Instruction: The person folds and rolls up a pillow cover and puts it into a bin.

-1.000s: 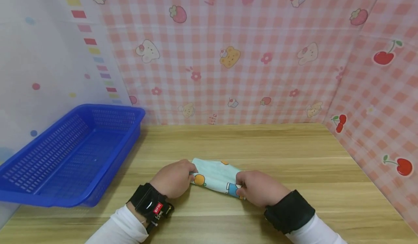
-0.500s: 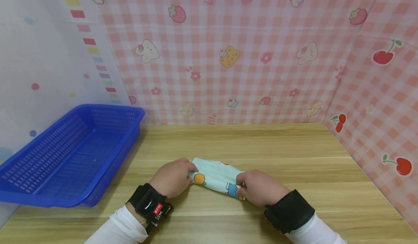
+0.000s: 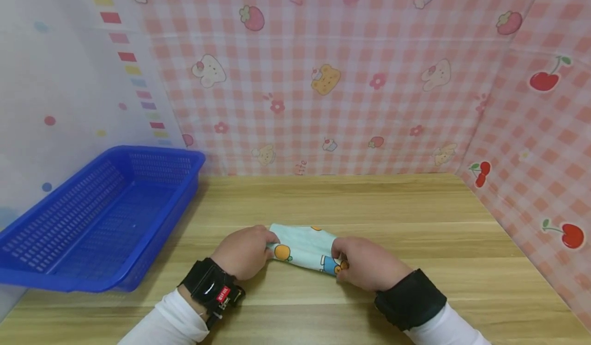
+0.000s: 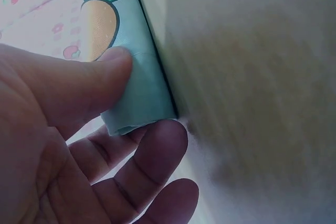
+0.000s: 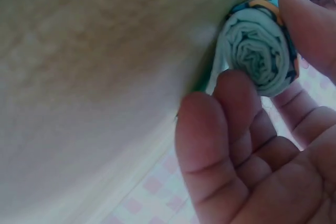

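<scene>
A mint-green cloth (image 3: 302, 245) printed with orange fruit and a blue figure lies partly rolled on the wooden table, between both hands. My left hand (image 3: 244, 252) pinches its left end, the thumb on top and fingers beneath; the left wrist view shows the flattened end of the cloth (image 4: 139, 93) there. At the other end, my right hand (image 3: 369, 263) holds the rolled edge between thumb and fingers. A tight spiral of layers shows at the cloth's end (image 5: 257, 51) in the right wrist view, with a flap running off the roll along the table.
On the left stands a blue plastic basket (image 3: 159, 240) with perforated walls and nothing in it. A pink checked sheet (image 3: 295, 124) hangs behind the wooden table (image 3: 369, 201) and continues along the right side. Both wrists wear black straps.
My right thumb and fingers have shifted slightly on the roll's right end, showing more of the orange print there. The left hand and the basket stay in place.
</scene>
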Motion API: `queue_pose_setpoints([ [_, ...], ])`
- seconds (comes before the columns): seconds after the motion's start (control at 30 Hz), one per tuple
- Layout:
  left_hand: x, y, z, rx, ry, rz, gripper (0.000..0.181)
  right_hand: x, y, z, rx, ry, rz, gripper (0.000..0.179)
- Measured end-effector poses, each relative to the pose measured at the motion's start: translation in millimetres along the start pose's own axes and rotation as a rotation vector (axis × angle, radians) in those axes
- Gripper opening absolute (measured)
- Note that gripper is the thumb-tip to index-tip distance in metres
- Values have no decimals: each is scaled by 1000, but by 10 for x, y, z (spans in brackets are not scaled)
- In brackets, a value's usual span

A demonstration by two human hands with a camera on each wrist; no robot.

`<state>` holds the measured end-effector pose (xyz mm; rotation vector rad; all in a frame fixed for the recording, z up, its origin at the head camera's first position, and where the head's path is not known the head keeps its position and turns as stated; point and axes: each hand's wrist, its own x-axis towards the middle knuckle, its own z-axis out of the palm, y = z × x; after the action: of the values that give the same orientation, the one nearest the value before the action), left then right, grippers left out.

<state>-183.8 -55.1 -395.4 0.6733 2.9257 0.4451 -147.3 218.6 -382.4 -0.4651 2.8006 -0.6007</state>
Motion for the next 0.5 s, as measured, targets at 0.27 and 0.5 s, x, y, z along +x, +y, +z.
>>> queue_pose_setpoints([
  [0.27, 6, 11, 1, 2, -7, 1, 30, -7, -2, 8, -19, 8, -26, 14],
  [0.5, 6, 15, 2, -5, 16, 11, 36, -11, 29, 10, -4, -7, -49, 14],
])
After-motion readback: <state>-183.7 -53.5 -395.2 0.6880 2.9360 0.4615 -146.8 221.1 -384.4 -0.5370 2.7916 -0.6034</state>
